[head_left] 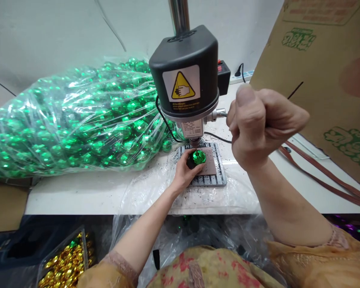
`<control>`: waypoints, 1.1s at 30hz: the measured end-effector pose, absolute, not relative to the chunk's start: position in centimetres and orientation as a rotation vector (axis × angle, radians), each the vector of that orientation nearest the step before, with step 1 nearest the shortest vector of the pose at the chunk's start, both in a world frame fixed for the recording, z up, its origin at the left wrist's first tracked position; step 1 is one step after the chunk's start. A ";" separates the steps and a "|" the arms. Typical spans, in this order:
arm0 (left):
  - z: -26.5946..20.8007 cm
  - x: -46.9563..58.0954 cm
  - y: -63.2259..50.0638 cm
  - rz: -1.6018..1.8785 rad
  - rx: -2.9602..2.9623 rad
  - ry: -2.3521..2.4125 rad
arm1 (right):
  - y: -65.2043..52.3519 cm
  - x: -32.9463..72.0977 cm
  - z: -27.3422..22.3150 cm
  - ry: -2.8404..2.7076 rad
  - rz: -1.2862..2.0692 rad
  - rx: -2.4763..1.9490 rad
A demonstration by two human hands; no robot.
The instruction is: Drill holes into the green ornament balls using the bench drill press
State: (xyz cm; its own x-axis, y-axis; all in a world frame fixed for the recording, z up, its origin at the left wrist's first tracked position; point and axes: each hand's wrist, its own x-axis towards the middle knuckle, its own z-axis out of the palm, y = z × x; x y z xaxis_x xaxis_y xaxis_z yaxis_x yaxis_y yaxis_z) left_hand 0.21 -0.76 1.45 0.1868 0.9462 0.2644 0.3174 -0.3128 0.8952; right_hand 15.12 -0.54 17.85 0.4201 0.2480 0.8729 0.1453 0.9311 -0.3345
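Note:
Between the thumb and fingers of my left hand [186, 170] sits a shiny green faceted ball [199, 157], with a dark spot on its top. It rests on a brown square pad [209, 162] over the grooved metal base plate [221, 176] of a small drill press [184, 72]. Directly above the ball is the lower end of the press head; the bit itself is hard to make out. My right hand [258, 124] is raised beside the press, closed in a fist round the feed lever [220, 113], whose outer end the fingers hide.
A big clear plastic bag [78, 120] of green faceted balls fills the table's left. At right stand a cardboard box [327, 80] and brown straps [321, 176]. Dark shavings dot the white table [87, 196]. Below left is a container of gold balls [64, 264].

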 end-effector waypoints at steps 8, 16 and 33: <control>1.4 0.3 -0.8 1.123 1.747 1.182 | -0.1 14.7 16.0 -1.069 -0.039 -0.398; 1.4 0.4 -0.8 1.156 1.746 1.155 | 0.4 15.3 15.6 -1.127 -0.144 -0.310; 1.0 0.3 -0.6 1.132 1.704 1.127 | 0.4 15.6 14.2 -1.205 -0.156 -0.212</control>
State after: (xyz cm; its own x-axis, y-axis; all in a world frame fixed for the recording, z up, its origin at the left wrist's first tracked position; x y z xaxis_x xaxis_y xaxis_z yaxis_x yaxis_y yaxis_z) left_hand 0.30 -0.63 1.04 0.2085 0.9455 0.2503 0.2462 -0.2984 0.9221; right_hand 15.62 0.43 14.19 0.3507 -0.0074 0.9365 0.2318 0.9695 -0.0791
